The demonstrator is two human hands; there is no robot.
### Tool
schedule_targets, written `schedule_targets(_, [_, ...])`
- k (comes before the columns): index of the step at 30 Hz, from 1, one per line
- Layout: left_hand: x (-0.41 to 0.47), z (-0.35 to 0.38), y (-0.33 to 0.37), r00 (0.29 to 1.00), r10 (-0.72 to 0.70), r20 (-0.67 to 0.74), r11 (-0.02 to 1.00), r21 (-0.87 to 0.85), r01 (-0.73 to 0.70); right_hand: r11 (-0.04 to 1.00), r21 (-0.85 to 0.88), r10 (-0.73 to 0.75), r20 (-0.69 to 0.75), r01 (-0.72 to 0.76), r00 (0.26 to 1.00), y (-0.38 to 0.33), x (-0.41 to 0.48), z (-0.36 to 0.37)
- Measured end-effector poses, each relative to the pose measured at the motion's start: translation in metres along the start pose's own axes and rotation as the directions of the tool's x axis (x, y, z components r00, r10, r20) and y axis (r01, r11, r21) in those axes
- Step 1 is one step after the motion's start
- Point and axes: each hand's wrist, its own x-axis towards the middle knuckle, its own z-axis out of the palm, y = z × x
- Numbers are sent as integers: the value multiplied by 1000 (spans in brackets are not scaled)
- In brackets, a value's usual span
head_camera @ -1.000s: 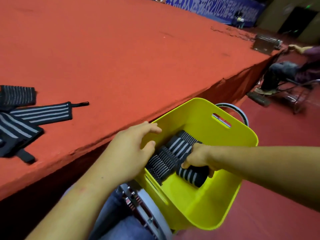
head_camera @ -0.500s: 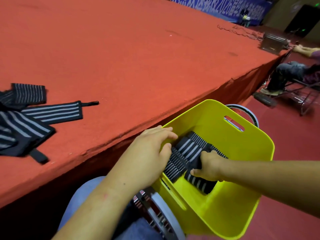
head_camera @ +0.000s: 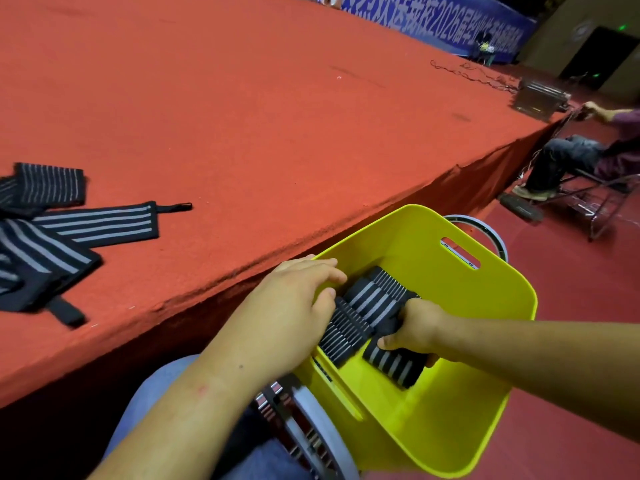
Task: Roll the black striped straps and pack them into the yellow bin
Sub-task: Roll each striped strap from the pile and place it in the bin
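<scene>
The yellow bin (head_camera: 450, 410) sits at my lap beside the red stage edge. Several rolled black striped straps (head_camera: 367, 303) lie packed in a row inside it. My left hand (head_camera: 294, 313) reaches over the bin's near-left rim, its fingers fairly straight and its thumb touching the rolls. My right hand (head_camera: 415, 327) is down in the bin, fingers curled round one rolled strap (head_camera: 394, 367) at the near end of the row. Flat unrolled straps (head_camera: 100, 225) lie in a loose pile (head_camera: 34, 261) on the stage at the left.
The red carpeted stage (head_camera: 277, 116) drops off along an edge just left of the bin. Grey metal wheel rims (head_camera: 311, 427) show beneath the bin. A seated person (head_camera: 588, 150) and a metal box (head_camera: 540, 97) are far right.
My left hand has slid from the bin's rim further in over the rolls. My right hand keeps its hold on the roll and has pushed it slightly deeper.
</scene>
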Motion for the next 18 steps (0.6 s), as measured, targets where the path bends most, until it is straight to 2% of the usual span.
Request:
schedule_targets(5, [0, 0, 1, 1000, -17, 4, 1000, -3, 17, 999, 40, 2, 10, -2, 1000, 9, 1, 1])
schedule_targets(11, [0, 1, 1, 999, -36, 12, 999, -4, 36, 988, 134, 64, 99, -77, 993, 2, 9, -2])
schedule_targets(18, [-1, 0, 0, 998, -58, 23, 998, -8, 58, 988, -10, 151, 281, -154, 948, 9, 21, -18])
